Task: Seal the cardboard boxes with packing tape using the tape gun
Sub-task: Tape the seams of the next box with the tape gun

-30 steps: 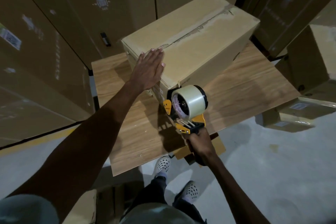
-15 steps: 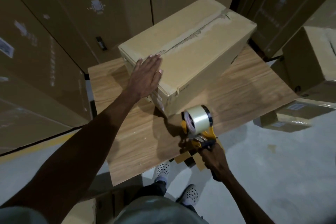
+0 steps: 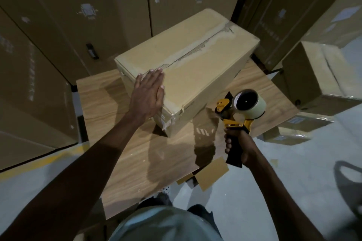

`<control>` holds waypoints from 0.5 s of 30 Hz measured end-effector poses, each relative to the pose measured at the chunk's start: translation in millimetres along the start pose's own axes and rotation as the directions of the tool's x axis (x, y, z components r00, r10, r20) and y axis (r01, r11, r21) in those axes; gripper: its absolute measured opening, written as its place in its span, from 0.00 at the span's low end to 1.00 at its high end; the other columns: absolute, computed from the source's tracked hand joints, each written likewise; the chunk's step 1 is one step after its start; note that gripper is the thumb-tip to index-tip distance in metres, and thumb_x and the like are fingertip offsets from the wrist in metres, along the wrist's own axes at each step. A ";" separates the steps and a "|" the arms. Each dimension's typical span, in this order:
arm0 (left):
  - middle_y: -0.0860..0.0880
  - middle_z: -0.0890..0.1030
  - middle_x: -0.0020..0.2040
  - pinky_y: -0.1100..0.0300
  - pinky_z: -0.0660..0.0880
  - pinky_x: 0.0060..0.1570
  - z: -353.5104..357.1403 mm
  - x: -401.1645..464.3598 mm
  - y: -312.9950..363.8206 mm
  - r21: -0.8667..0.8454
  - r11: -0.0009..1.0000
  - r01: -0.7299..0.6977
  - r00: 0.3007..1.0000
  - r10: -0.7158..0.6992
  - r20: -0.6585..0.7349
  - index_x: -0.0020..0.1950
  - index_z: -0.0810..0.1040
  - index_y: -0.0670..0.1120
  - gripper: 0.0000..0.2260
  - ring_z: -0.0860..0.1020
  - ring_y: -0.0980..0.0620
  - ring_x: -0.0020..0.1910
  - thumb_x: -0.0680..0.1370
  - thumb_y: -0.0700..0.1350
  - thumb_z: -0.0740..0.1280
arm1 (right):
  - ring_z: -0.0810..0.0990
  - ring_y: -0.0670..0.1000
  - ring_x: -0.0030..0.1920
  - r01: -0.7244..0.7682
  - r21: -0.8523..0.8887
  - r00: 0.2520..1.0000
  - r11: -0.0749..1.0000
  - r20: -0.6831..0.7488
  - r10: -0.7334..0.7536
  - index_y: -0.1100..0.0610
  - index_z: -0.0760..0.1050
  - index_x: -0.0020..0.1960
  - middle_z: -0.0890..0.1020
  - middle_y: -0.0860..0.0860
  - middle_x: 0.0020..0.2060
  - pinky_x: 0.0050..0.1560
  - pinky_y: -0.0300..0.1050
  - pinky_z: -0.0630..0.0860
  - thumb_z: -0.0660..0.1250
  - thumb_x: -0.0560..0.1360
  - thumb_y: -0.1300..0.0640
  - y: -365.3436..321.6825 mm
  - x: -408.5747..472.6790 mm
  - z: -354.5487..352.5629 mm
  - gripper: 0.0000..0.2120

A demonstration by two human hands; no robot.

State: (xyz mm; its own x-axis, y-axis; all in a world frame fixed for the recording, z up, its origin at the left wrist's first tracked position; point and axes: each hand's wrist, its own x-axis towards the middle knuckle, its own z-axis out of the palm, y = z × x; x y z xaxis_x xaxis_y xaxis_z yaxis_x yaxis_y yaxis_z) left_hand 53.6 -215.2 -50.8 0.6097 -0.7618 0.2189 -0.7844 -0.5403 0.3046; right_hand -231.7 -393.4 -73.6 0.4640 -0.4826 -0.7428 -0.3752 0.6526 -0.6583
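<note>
While the left hand [image 3: 147, 96] lies flat on the near end of the cardboard box [image 3: 188, 68], its fingers [image 3: 154, 76] straight and together with tips at the top seam, the right hand [image 3: 240, 146] curls its fingers around the tape gun [image 3: 238, 111] handle. That gun hangs clear of the box, above the worktop [image 3: 156, 154], right of the flat fingers.

Right hand [image 3: 238, 146] pulled tape gun [image 3: 238, 112] off box [image 3: 188, 64] end — now held clear
</note>
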 end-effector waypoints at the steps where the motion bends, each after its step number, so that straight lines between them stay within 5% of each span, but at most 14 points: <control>1: 0.47 0.63 0.80 0.46 0.48 0.78 1.7 -0.4 3.1 0.003 1.000 0.004 1.000 -0.004 -0.008 0.80 0.64 0.44 0.30 0.59 0.48 0.80 0.82 0.54 0.42 | 0.67 0.50 0.26 -0.006 0.031 1.000 1.000 0.011 0.006 0.58 0.71 0.38 0.68 0.52 0.27 0.27 0.44 0.66 0.65 0.80 0.57 -9.9 2.4 -3.3 0.13; 8: 0.47 0.66 0.78 0.43 0.52 0.78 20.8 3.7 43.1 -0.003 0.999 0.049 0.995 -0.049 -0.088 0.77 0.68 0.43 0.28 0.62 0.47 0.79 0.81 0.52 0.47 | 0.66 0.49 0.24 0.089 0.084 0.996 0.993 -0.026 -0.087 0.56 0.68 0.36 0.67 0.49 0.25 0.29 0.43 0.65 0.62 0.82 0.57 -93.6 37.0 -47.7 0.15; 15: 0.48 0.67 0.78 0.44 0.53 0.78 36.2 17.8 73.9 0.027 0.994 0.108 0.988 -0.105 -0.117 0.77 0.69 0.44 0.27 0.63 0.48 0.78 0.82 0.52 0.48 | 0.66 0.51 0.22 0.358 -0.026 0.871 0.933 -0.351 -0.344 0.56 0.65 0.33 0.69 0.51 0.23 0.23 0.41 0.65 0.64 0.77 0.65 -143.4 89.9 -93.5 0.16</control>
State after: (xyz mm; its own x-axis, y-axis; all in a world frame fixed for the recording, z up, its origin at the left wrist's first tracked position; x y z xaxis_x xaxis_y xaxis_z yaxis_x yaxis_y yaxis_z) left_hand 2.4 -281.7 -58.0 0.6976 -0.6542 0.2924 -0.7164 -0.6292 0.3015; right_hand -211.2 -585.0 -57.3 0.2513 -0.8501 -0.4628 -0.2050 0.4206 -0.8838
